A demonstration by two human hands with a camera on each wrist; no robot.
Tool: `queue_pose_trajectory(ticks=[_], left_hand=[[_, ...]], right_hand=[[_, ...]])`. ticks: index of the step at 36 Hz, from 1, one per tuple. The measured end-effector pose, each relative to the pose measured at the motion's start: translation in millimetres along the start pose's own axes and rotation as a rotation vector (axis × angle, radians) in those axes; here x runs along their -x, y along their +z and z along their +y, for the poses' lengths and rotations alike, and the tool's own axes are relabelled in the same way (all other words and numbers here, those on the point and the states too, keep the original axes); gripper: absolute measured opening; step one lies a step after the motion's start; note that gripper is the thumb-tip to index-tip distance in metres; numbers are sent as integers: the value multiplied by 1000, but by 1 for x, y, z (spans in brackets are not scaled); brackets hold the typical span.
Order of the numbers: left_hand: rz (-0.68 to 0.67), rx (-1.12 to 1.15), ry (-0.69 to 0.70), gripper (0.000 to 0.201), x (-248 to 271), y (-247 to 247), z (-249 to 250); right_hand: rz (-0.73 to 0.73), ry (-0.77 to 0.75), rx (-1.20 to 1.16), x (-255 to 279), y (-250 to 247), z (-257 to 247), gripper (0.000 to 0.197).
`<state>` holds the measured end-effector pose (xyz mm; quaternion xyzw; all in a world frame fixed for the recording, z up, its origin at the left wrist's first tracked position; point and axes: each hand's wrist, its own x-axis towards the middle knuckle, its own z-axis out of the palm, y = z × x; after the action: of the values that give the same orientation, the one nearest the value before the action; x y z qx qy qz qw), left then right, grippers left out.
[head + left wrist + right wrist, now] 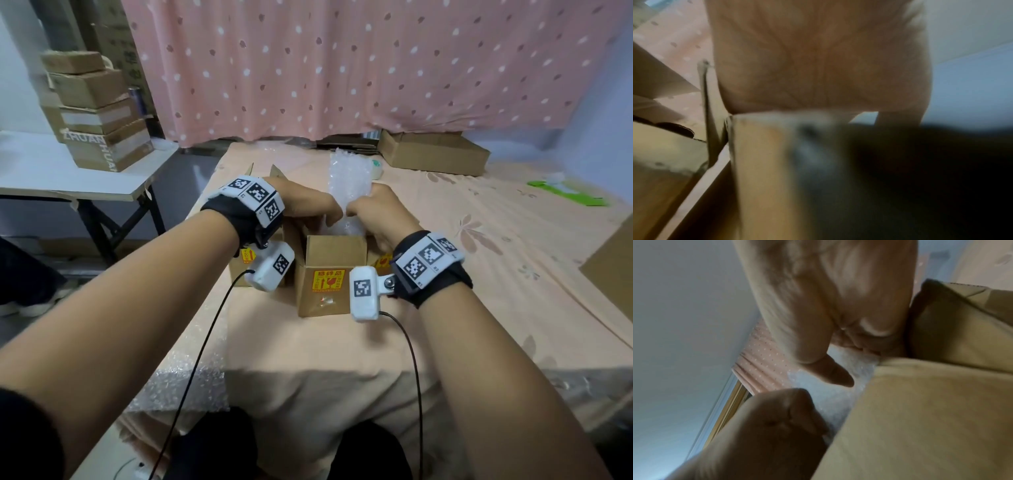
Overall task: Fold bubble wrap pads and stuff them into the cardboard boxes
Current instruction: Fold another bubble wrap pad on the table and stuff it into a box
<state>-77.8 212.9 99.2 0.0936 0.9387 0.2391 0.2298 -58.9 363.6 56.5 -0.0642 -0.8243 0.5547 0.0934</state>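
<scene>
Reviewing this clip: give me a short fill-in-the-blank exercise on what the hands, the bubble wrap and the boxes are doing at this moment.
1. The bubble wrap pad sticks up out of the open ____ box.
2. The sticker on the box front is yellow and ____.
3. The left hand and right hand both work at the box's ____.

Missing words: cardboard; red; top

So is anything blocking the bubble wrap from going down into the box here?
Nothing visible does. The bubble wrap stands upright, its lower end already in the open box, with the flaps spread outward. The left hand and right hand grip it at the rim. The box's inside is hidden.
</scene>
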Motion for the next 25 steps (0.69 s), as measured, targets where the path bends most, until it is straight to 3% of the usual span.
queue_pose_trajectory(ticks=[3, 6, 8, 13, 17, 20, 25], left_hand=[[0, -69, 36, 24, 1, 3, 0], [77, -317, 152, 19, -4, 13, -3], [132, -407, 210, 42, -13, 21, -8], [220, -282, 265, 57, -23, 27, -21], [249, 32, 223, 103, -31, 27, -33], [232, 193, 206, 102, -38, 26, -37], [241, 136, 222, 101, -45, 33, -41]], right_hand=[[44, 17, 58, 0, 4, 3, 25], [11, 36, 117, 1, 8, 5, 30], [-22, 37, 186, 3, 10, 4, 34], [-49, 36, 283, 2, 17, 2, 34], [-63, 47, 339, -6, 23, 8, 27], [-75, 48, 375, -6, 25, 8, 27], [-77, 51, 348, -12, 31, 18, 52]])
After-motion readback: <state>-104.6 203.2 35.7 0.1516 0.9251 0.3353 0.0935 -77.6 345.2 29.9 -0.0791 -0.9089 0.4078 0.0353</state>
